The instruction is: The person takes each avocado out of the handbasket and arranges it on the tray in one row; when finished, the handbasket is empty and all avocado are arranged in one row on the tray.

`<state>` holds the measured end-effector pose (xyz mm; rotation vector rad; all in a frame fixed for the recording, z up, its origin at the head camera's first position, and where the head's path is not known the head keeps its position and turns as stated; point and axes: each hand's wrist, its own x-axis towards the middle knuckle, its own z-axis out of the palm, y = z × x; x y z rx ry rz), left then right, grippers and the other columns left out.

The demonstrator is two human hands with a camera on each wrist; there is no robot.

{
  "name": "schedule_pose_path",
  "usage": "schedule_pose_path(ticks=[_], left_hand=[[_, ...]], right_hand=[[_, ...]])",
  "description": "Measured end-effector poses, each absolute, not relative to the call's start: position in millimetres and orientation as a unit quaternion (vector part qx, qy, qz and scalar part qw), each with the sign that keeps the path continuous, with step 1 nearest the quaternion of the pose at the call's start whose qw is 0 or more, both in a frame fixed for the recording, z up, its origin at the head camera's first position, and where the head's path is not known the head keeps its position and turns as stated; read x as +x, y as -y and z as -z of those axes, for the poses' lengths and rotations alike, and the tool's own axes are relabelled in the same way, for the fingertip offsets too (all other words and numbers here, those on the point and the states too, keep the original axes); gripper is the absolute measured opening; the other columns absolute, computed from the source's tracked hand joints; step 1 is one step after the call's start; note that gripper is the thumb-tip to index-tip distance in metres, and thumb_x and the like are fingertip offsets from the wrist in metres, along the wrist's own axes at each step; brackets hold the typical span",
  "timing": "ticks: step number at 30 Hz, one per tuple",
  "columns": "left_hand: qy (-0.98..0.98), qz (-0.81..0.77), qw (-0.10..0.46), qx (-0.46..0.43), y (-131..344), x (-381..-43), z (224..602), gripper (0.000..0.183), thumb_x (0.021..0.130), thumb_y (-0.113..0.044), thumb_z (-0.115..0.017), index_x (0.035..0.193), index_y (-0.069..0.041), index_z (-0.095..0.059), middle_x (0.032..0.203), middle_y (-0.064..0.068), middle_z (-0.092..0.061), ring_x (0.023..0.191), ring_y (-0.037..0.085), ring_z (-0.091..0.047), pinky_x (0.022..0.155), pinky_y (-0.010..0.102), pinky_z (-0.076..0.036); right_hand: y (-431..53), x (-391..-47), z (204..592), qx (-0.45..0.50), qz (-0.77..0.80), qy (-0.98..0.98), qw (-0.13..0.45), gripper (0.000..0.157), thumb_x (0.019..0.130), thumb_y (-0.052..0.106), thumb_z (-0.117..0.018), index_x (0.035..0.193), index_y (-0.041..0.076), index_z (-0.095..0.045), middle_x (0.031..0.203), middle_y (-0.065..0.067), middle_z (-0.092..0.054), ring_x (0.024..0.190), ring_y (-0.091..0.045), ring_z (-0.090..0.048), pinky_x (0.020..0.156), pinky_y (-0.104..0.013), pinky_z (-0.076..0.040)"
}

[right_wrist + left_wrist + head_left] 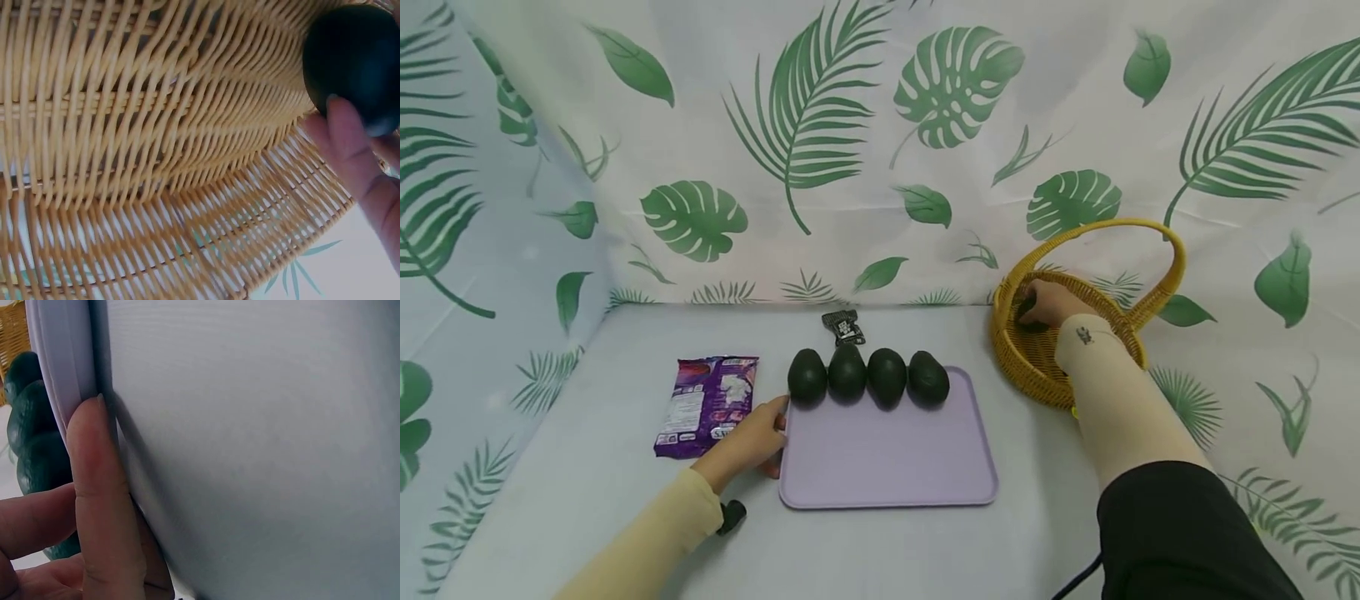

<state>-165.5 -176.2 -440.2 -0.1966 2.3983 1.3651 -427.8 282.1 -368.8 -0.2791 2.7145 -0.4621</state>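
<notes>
My left hand (752,442) is at the left edge of the lavender tray (887,467), gripping its rim. In the left wrist view, one finger (106,500) lies against the outer side of the tray's edge. Several dark green avocados (887,377) stand in a row along the tray's far side. Over on the right, my right hand (1051,303) reaches into a yellow wicker basket (1033,387). It holds another avocado (353,69) there, with fingers curled round it; the avocado is mostly hidden in the head view.
A purple packet (707,404) lies left of the tray, close to my left hand. Behind the avocados sits a small black packet (845,326). The basket's tall handle (1172,267) arches above my right hand. A leaf-printed cloth (820,167) rises behind the table.
</notes>
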Motion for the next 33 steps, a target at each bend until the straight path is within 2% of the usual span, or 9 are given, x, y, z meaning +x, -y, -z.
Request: schedule_pose_path(ticks=[4, 8, 11, 14, 17, 20, 24, 29, 33], left_hand=[[-0.851, -0.484, 0.188, -0.071, 174, -164, 442, 0.075, 0.085, 0.012, -0.048, 0.155, 0.004, -0.022, 0.105, 0.017, -0.043, 0.069, 0.026, -0.056, 0.048, 0.036, -0.061], [-0.853, -0.481, 0.189, -0.071, 178, -162, 441, 0.075, 0.084, 0.012, -0.048, 0.154, 0.005, -0.022, 0.104, 0.018, -0.043, 0.073, 0.027, -0.056, 0.048, 0.036, -0.061], [-0.850, -0.487, 0.189, -0.065, 178, -163, 440, 0.075, 0.084, 0.012, -0.048, 0.154, 0.006, -0.022, 0.104, 0.018, -0.043, 0.076, 0.028, -0.056, 0.049, 0.037, -0.061], [-0.845, -0.495, 0.189, -0.065, 177, -164, 439, 0.075, 0.084, 0.012, -0.047, 0.154, 0.005, -0.022, 0.104, 0.017, -0.042, 0.077, 0.028, -0.055, 0.049, 0.037, -0.061], [-0.844, -0.496, 0.193, -0.065, 176, -166, 440, 0.076, 0.084, 0.013, -0.047, 0.155, 0.004, -0.021, 0.105, 0.017, -0.041, 0.076, 0.027, -0.056, 0.049, 0.037, -0.061], [-0.844, -0.495, 0.195, -0.062, 174, -166, 439, 0.076, 0.084, 0.013, -0.047, 0.155, 0.004, -0.020, 0.107, 0.018, -0.042, 0.077, 0.028, -0.056, 0.049, 0.037, -0.062], [-0.849, -0.488, 0.197, -0.057, 172, -166, 436, 0.075, 0.085, 0.012, -0.047, 0.154, 0.005, -0.020, 0.109, 0.020, -0.043, 0.078, 0.028, -0.056, 0.050, 0.037, -0.062], [-0.854, -0.477, 0.200, -0.049, 173, -165, 435, 0.075, 0.083, 0.013, -0.044, 0.154, 0.006, -0.020, 0.103, 0.019, -0.044, 0.074, 0.028, -0.057, 0.049, 0.037, -0.061], [-0.854, -0.476, 0.202, -0.052, 172, -164, 435, 0.075, 0.083, 0.013, -0.044, 0.154, 0.006, -0.019, 0.103, 0.020, -0.045, 0.078, 0.029, -0.057, 0.050, 0.036, -0.062]], right_hand=[[-288, -421, 370, -0.105, 0.159, -0.964, 0.184, 0.057, 0.095, 0.017, -0.062, 0.142, -0.007, -0.040, 0.139, -0.032, -0.043, 0.121, -0.047, -0.049, 0.099, -0.060, -0.048], [-288, -420, 374, -0.102, 0.174, -0.955, 0.216, 0.065, 0.096, 0.021, -0.062, 0.147, -0.005, -0.032, 0.143, -0.032, -0.039, 0.110, -0.044, -0.059, 0.090, -0.053, -0.055], [-288, -418, 374, -0.112, 0.171, -0.954, 0.219, 0.068, 0.096, 0.020, -0.062, 0.151, -0.003, -0.027, 0.149, -0.032, -0.033, 0.111, -0.045, -0.059, 0.092, -0.053, -0.056], [-289, -417, 373, -0.121, 0.153, -0.958, 0.211, 0.066, 0.097, 0.019, -0.061, 0.151, -0.002, -0.031, 0.149, -0.031, -0.035, 0.118, -0.047, -0.054, 0.099, -0.059, -0.050], [-291, -415, 371, -0.120, 0.134, -0.961, 0.211, 0.062, 0.097, 0.021, -0.061, 0.149, -0.001, -0.036, 0.148, -0.031, -0.036, 0.129, -0.049, -0.043, 0.108, -0.064, -0.041], [-295, -410, 371, -0.114, 0.128, -0.963, 0.206, 0.064, 0.097, 0.023, -0.061, 0.149, -0.002, -0.035, 0.149, -0.031, -0.035, 0.135, -0.050, -0.034, 0.112, -0.066, -0.033], [-301, -400, 369, -0.110, 0.141, -0.967, 0.184, 0.066, 0.098, 0.027, -0.059, 0.149, -0.004, -0.032, 0.149, -0.032, -0.034, 0.136, -0.051, -0.031, 0.113, -0.068, -0.031], [-302, -389, 360, -0.112, 0.163, -0.968, 0.156, 0.068, 0.099, 0.033, -0.057, 0.152, 0.000, -0.029, 0.151, -0.031, -0.030, 0.138, -0.052, -0.027, 0.112, -0.069, -0.030], [-296, -380, 344, -0.120, 0.169, -0.969, 0.136, 0.068, 0.099, 0.035, -0.057, 0.153, 0.004, -0.030, 0.154, -0.029, -0.028, 0.138, -0.051, -0.027, 0.111, -0.069, -0.031]])
